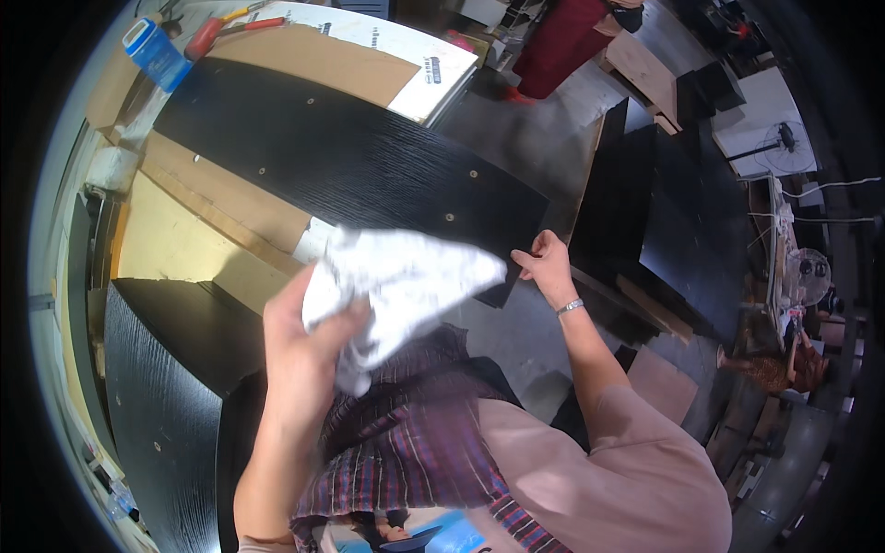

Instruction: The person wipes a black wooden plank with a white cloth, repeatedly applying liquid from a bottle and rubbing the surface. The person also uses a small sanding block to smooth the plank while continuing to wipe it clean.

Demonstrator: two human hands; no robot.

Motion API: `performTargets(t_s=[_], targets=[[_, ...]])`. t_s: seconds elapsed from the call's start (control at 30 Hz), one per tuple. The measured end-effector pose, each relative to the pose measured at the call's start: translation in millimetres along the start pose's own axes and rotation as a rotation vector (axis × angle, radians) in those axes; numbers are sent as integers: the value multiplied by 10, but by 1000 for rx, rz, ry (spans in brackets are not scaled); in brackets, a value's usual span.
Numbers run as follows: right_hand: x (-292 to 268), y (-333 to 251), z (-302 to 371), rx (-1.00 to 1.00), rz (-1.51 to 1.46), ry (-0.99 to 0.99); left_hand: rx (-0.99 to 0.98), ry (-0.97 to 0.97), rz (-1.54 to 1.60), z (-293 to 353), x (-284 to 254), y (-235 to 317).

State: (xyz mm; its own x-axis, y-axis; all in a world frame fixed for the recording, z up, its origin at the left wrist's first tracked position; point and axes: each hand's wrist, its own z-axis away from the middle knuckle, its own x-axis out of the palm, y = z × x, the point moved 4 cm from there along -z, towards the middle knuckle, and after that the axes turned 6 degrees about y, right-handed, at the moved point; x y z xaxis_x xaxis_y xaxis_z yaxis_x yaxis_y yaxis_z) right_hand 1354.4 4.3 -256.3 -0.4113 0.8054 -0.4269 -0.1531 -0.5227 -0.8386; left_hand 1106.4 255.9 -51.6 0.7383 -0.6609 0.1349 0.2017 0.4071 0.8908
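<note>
A crumpled white cloth (396,276) is gripped in my left hand (304,336), held in front of my body above the near side of a long black board (369,152). Wood-grain texture and several small round fittings mark the board's face. My right hand (546,264), with a metal bracelet at the wrist, pinches the board's right end between thumb and curled fingers. Part of the board's near edge is hidden behind the cloth.
A blue-and-white container (155,53) and a red-handled tool (207,37) lie at the far left. Stacked black boards (645,203) stand to the right, more black boards (166,405) at the near left. Two other people (562,46) are further off. A fan (784,138) stands far right.
</note>
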Motion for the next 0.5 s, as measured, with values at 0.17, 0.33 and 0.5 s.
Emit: performTargets(t_s=[0.17,0.33,0.5], targets=[[-102,285,140,1,-189,8,65,-149,-21,-800,541,-292],[-445,701,400,20,-106,197,733,-43,-922,-1509,1095,-995],[-913,826,543,-136,196,454,688,-909,-1068,-514,1685,-2000]])
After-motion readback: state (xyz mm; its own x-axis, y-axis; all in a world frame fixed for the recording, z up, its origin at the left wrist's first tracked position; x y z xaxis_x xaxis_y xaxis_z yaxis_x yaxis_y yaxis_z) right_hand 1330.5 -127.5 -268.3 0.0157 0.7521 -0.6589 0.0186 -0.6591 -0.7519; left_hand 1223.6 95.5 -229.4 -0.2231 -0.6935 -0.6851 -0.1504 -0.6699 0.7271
